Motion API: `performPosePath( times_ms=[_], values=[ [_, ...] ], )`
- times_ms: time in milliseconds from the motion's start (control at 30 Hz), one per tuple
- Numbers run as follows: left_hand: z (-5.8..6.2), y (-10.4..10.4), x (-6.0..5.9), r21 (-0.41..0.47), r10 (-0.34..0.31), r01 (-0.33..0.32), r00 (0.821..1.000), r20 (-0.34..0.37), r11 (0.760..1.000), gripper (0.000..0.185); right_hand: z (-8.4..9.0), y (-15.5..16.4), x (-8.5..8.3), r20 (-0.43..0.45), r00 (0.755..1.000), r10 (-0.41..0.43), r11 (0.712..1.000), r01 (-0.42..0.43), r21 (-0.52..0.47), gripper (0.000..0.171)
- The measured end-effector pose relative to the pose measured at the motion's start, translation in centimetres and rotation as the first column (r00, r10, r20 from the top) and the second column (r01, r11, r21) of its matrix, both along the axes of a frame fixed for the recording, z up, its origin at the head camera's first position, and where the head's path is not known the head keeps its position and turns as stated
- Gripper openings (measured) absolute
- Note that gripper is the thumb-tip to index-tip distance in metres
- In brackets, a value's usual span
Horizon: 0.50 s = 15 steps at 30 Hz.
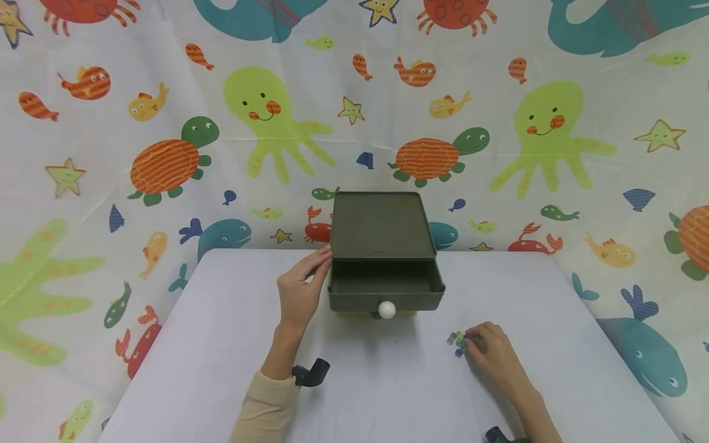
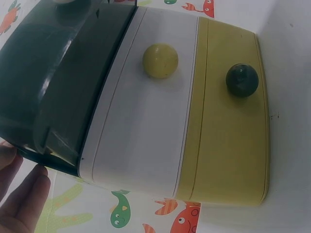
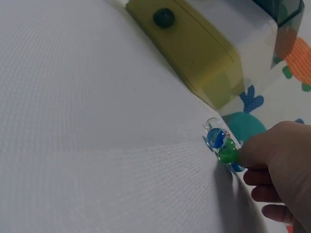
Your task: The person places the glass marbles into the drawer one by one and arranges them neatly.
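The right hand (image 1: 493, 354) is seen nearest, low on the table (image 1: 221, 369). Its fingers (image 3: 252, 153) are curled around a little pile of marbles (image 1: 457, 343), right of the box (image 1: 382, 246). The marbles look small, hard, smooth and round, so they would likely roll and slip; they are best pinched from both sides. Farther back, the top drawer (image 1: 386, 286) is pulled open, and nothing can be seen in it. The left hand (image 1: 301, 286) is laid flat against the box's side, fingers straight.
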State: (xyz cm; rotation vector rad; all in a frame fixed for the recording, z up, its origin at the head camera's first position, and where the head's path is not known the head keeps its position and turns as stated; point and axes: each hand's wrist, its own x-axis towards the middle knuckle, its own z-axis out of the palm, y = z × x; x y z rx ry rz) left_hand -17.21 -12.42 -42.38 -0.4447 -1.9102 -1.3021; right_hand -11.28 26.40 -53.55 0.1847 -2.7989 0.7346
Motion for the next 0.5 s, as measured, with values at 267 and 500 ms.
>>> performPosePath(
  times_ms=[267, 500],
  values=[
    [0.12, 0.05, 0.05, 0.0, 0.002, -0.002, 1.0, -0.008, 1.0, 0.019, 0.11, -0.02, -0.09, 0.004, 1.0, 0.005, 1.0, -0.005, 0.014, 0.015],
    [-0.03, -0.05, 0.08, -0.006, 0.007, -0.007, 1.0, 0.019, 1.0, 0.02, 0.05, 0.03, -0.18, -0.018, 1.0, 0.021, 1.0, -0.02, 0.022, 0.015]
  ],
)
